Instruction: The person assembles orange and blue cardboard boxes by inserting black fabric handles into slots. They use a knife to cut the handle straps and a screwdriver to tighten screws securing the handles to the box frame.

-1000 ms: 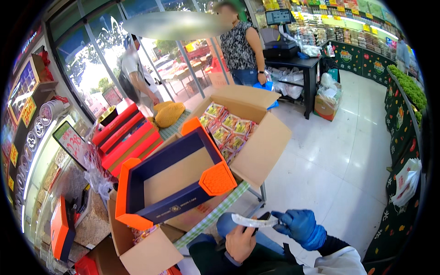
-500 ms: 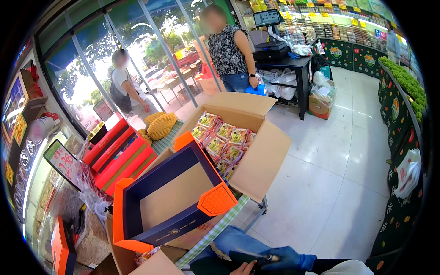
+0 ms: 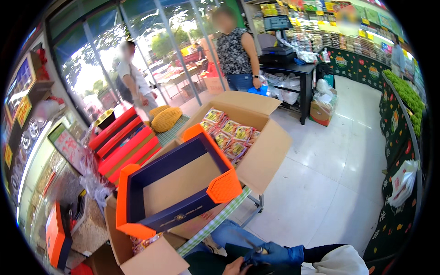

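Note:
My right hand (image 3: 271,255), in a blue glove, is at the lower edge, closed round a thin pointed tool (image 3: 247,242) with a pale tip by the fingers; blur hides its exact kind. My left hand (image 3: 234,266), bare, is beside it with bent fingers against something dark I cannot make out. Both are over my lap, just right of the table. Nearest to them, an open box (image 3: 176,220) with dark blue walls and orange corners rests on a cardboard carton. The bottom inside it is brown and bare.
An open carton (image 3: 263,158) of small wrapped snacks (image 3: 229,133) stands behind the box. Red boxes (image 3: 126,146) and yellow-netted fruit (image 3: 166,119) lie farther left on the checked tablecloth (image 3: 215,224). One person (image 3: 236,50) stands by the black counter (image 3: 293,68), another (image 3: 133,78) near the glass.
The view has shifted slightly. My gloved hand has moved left, closer to my left hand, and the pointed tool shows more plainly. The person by the glass has turned; the boxes stay put.

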Demonstrator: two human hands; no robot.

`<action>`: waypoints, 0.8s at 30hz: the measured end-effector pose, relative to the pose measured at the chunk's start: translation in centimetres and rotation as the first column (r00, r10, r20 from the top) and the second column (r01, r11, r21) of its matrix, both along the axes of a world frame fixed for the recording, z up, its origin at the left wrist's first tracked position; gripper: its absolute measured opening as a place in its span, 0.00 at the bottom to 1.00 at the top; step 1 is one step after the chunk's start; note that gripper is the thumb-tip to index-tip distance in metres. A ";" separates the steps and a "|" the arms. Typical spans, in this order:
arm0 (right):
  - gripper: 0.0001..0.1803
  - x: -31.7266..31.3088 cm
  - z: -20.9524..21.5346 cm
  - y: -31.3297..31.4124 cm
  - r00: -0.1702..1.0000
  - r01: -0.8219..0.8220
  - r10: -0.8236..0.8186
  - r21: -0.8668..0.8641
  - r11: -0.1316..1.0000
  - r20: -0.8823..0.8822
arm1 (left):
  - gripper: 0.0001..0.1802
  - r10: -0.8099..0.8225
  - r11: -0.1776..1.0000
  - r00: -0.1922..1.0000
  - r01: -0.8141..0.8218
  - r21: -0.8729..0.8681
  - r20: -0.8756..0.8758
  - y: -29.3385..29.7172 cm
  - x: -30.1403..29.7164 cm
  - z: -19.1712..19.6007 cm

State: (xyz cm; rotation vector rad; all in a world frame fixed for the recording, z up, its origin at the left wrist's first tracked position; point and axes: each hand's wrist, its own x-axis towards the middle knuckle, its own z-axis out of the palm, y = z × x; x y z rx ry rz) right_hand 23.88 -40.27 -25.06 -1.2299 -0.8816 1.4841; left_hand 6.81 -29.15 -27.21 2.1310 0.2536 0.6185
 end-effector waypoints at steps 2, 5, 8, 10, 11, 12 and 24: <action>0.13 -0.7 0.7 1.7 0.998 0.049 -0.042 0.178 0.983 -0.039 | 0.12 0.042 0.992 0.999 -0.046 -0.121 -0.035 0.7 -2.4 1.0; 0.18 0.5 5.4 4.0 0.791 -0.121 -0.141 0.378 0.918 0.596 | 0.10 0.104 0.915 0.993 -0.120 -0.386 -0.061 2.9 -5.2 1.2; 0.20 -2.1 15.8 8.4 0.621 -0.310 -0.154 0.422 0.852 0.768 | 0.19 0.166 0.858 0.985 -0.123 -0.499 0.042 3.8 -8.8 1.9; 0.18 -4.6 19.4 11.3 0.573 -0.473 -0.054 0.384 0.793 0.818 | 0.24 0.243 0.764 0.970 -0.181 -0.619 0.016 3.3 -11.3 2.0; 0.18 -6.1 20.2 12.6 0.580 -0.547 -0.018 0.406 0.732 0.814 | 0.22 0.300 0.733 0.954 -0.220 -0.643 0.017 2.6 -12.7 2.4; 0.18 -7.1 20.1 13.0 0.519 -0.613 -0.063 0.423 0.668 0.852 | 0.19 0.361 0.705 0.931 -0.235 -0.669 0.053 2.4 -12.8 2.7; 0.22 -7.8 14.1 10.9 -0.077 -0.571 -0.532 0.400 0.717 0.843 | 0.31 0.504 0.854 0.820 -0.519 -0.018 0.270 6.1 -5.3 10.7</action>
